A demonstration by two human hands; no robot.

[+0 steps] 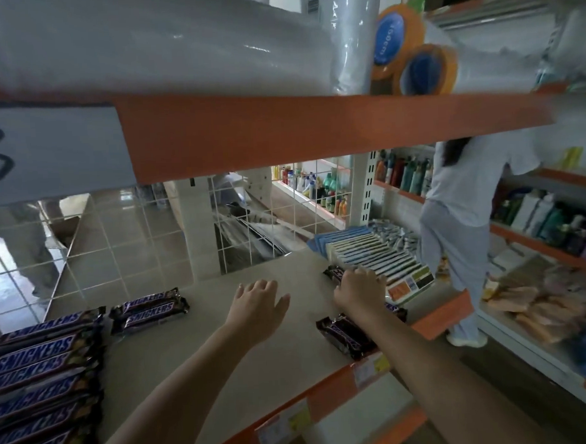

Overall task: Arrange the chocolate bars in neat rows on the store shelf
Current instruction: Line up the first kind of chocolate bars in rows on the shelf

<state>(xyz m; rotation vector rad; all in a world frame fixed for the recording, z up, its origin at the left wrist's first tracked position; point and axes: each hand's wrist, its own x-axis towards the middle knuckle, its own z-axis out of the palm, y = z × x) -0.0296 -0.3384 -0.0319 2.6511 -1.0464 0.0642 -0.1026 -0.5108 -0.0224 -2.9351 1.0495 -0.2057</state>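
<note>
**Both arms stretched over the shelf, right hand on a bar**

Both bare forearms reach forward and up from the lower edge of the view across the pale shelf [196,353], whose front edge is orange with price labels.

The left hand [258,302] is held palm down just above the shelf surface near its middle, wrist straight, fingers spread loosely and slightly bent, thumb out to the right. Its grip is wide and holds nothing.

The right hand [358,287] lies further right, knuckles up, fingers curled down over the end of a dark chocolate bar [334,273] that pokes out to the left of the fingers, right beside a row of flat boxed goods [377,251]. The grip is narrow, closed on that bar. The right forearm passes over a small pile of bars [345,335] lying at an angle near the shelf's front edge.

At the left end of the shelf a stack of Snickers bars [40,377] lies in a close row, labels up. Just right of its far end a pair of Snickers bars [149,310] lies side by side, apart from the stack.

Above, an orange shelf edge [314,133] carries plastic-wrapped rolls and two tape rolls [412,52]. A person in pale clothes [466,221] stands in the aisle to the right
</note>
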